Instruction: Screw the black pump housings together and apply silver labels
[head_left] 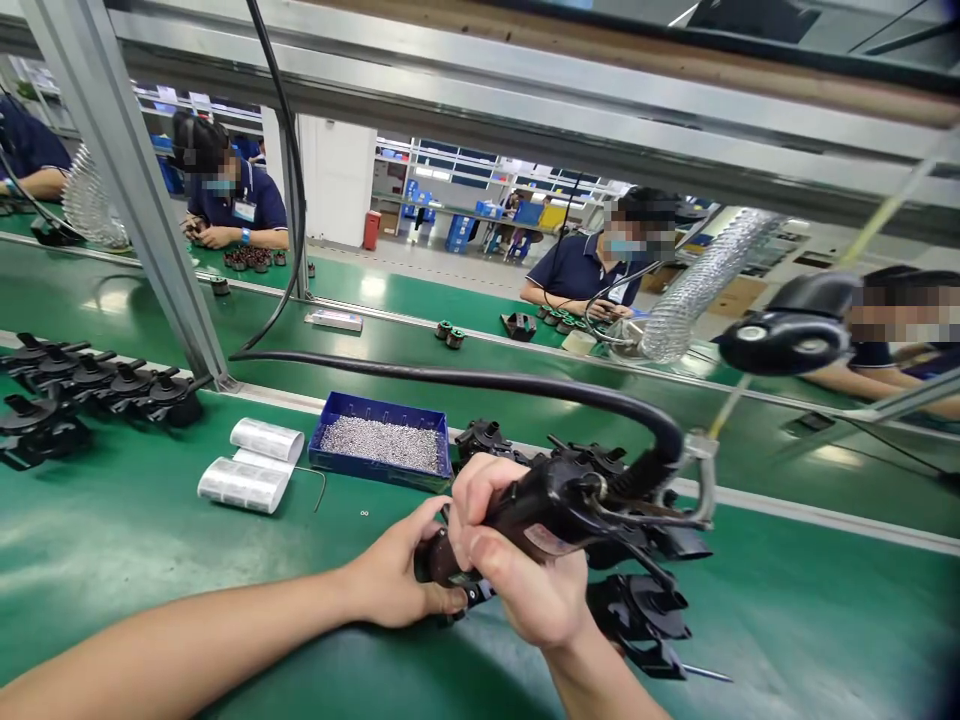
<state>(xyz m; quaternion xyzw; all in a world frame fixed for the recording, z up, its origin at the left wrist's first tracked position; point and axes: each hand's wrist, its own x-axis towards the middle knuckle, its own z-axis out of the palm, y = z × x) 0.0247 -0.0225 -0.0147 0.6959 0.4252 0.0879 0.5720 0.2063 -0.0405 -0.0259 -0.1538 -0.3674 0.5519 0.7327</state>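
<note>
My right hand (517,560) is wrapped round a black electric screwdriver (551,505), tilted so that its cable end points up and right. A metal hanger bail (705,480) and a thick black cable (480,375) are attached at that end. Beneath the tool's front end, my left hand (397,575) grips a black plastic part (474,596), with thumb and fingers on either side. Most of that part is hidden by both hands and the screwdriver, and the tool's tip cannot be seen. Beyond my hands stands a blue bin (379,475) of small silvery screws or similar pieces.
Black plastic assemblies (637,610) lie right of my hands, and more assemblies (97,375) stand at left. A label strip (262,465) curls on the green bench (135,560). An aluminium post (142,190) rises at left. Co-workers (232,200) sit across the bench.
</note>
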